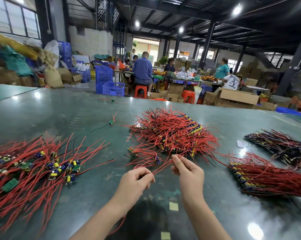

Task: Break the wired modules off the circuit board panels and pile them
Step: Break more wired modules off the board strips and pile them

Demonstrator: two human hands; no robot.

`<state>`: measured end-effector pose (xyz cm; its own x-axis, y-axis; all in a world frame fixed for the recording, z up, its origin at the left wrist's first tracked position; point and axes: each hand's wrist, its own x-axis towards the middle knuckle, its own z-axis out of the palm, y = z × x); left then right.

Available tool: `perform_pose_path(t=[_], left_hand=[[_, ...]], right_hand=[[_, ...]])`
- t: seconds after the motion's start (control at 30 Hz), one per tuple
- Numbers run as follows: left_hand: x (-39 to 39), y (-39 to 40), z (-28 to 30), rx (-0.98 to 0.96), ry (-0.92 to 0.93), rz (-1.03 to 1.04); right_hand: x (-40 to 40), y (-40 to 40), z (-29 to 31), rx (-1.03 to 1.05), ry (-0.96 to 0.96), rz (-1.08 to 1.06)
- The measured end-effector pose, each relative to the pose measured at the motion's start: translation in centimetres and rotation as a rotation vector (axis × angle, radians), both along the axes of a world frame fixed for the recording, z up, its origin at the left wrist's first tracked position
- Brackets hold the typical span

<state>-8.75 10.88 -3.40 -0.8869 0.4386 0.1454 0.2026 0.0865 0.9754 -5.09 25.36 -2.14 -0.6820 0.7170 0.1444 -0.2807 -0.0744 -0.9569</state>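
The little boards with wires look very light, so one hand could lift many at once. The red wires (162, 168) are thin and bendy. They tangle with each other easily, so pulling on one may drag others along. I think it is better to take hold of the small hard board part, not the wire, because a hard tug could pull the wire off its board. The boards look stiff and should snap apart at the joins.

Both hands are low in the middle of the frame, over the dark green shiny tabletop (87, 108). The left hand (137, 178) has its fingers curled and pinches the near end of some red wires. The right hand (189, 170) pinches the same thin wires a little higher up.

The wires run up to the big messy pile (174, 132) in the middle. It is a heap of red and black wires with tiny blue and yellow parts. A pile of loose pieces (42, 168) lies at the left, with small green boards showing. Neater panels (267, 177) wait at the right, with wires all lying one way.
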Motion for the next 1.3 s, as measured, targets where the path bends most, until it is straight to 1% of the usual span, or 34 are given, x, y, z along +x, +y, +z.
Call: perform_pose_path(t=[0.1,0.27,0.3,0.43,0.47,0.5,0.53,0.63,0.67,0.7,0.73,0.77,0.83,0.93,0.97,1.0,1.03,1.07,1.17,1.2,1.23,1.3], left_hand=[[0.1,0.2,0.0,-0.014,-0.009,-0.006],[0.2,0.2,0.2,-0.008,-0.033,-0.005],[0.2,0.1,0.2,-0.003,-0.041,-0.007],[0.3,-0.1,0.0,-0.016,-0.067,-0.019],[0.3,-0.1,-0.1,-0.024,-0.071,-0.022],[0.2,0.0,-0.1,-0.030,-0.076,-0.024],[0.2,0.0,-0.2,-0.035,-0.079,-0.026],[0.3,0.1,-0.3,-0.040,-0.090,-0.027],[0.3,0.1,-0.3,-0.037,-0.096,-0.026],[0.3,0.0,-0.2,-0.033,-0.103,-0.024],[0.4,0.0,-0.2,-0.029,-0.112,-0.024],[0.4,-0.1,-0.2,-0.025,-0.121,-0.023],[0.4,-0.2,-0.2,-0.023,-0.133,-0.022],[0.3,-0.3,-0.3,-0.037,-0.135,-0.021],[0.2,-0.4,-0.3,-0.044,-0.136,-0.020],[0.1,-0.5,-0.4,-0.050,-0.138,-0.019],[0.1,-0.5,-0.4,-0.056,-0.142,-0.020],[0.1,-0.4,-0.4,-0.059,-0.144,-0.024],[0.4,0.0,-0.2,-0.051,-0.144,-0.044],[0.5,0.2,-0.1,-0.044,-0.144,-0.052],[0.6,0.3,0.0,-0.035,-0.149,-0.059],[0.8,0.3,-0.1,-0.016,-0.170,-0.064]], right_hand=[[-0.1,0.1,0.0,-0.049,0.008,-0.020],[0.0,-0.1,0.1,0.067,0.070,-0.071],[0.0,-0.1,0.1,0.036,0.071,-0.061],[-0.5,0.6,0.0,-0.348,0.012,0.066],[-0.6,0.8,-0.1,-0.391,-0.004,0.084],[-0.6,0.8,-0.2,-0.381,-0.016,0.084],[-0.6,0.8,-0.3,-0.310,-0.021,0.061],[-0.3,0.5,-0.4,0.050,0.016,-0.053],[-0.3,0.5,-0.4,0.112,0.037,-0.073],[-0.2,0.5,-0.4,0.131,0.052,-0.078],[-0.2,0.5,-0.4,0.106,0.059,-0.064],[-0.3,0.6,-0.3,0.037,0.065,-0.035],[-0.4,0.8,-0.2,-0.193,0.086,0.055],[-0.8,1.3,-0.1,-0.516,0.044,0.139],[-0.8,1.5,-0.2,-0.576,0.027,0.156],[-0.9,1.8,-0.3,-0.593,0.018,0.167],[-0.9,2.0,-0.5,-0.558,0.012,0.161],[-1.0,2.1,-0.7,-0.469,0.004,0.130],[-0.9,2.1,-0.9,-0.056,-0.020,-0.070],[-0.9,2.1,-0.9,0.028,-0.009,-0.126],[-0.8,2.1,-0.9,0.054,0.010,-0.157],[-0.8,2.2,-0.9,0.034,0.027,-0.148]])
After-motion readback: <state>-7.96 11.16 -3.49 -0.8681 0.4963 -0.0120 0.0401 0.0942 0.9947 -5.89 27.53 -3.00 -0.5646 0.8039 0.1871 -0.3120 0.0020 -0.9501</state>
